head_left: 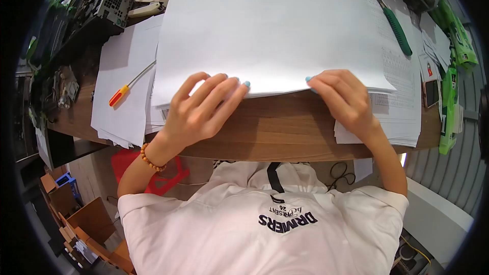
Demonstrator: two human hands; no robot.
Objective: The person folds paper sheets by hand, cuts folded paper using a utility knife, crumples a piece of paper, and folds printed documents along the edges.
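A stack of large white paper sheets [270,25] lies before me, its near edge slightly lifted and curved. My left hand [201,104] is at the left part of that edge, fingers bent over the paper and thumb hidden. At the right part of the same edge, my right hand [344,97] pinches the sheets between its fingertips. Bare paper edge shows between the two hands. A beaded bracelet [151,159] circles my left wrist.
Printed papers [122,71] lie on the left with a yellow-red screwdriver [119,95] on top. A green-handled knife-like tool [396,28] rests on papers at right, near a phone [431,93] and green packages [449,107]. Electronic equipment [114,2] stands back left on the wooden table [275,130].
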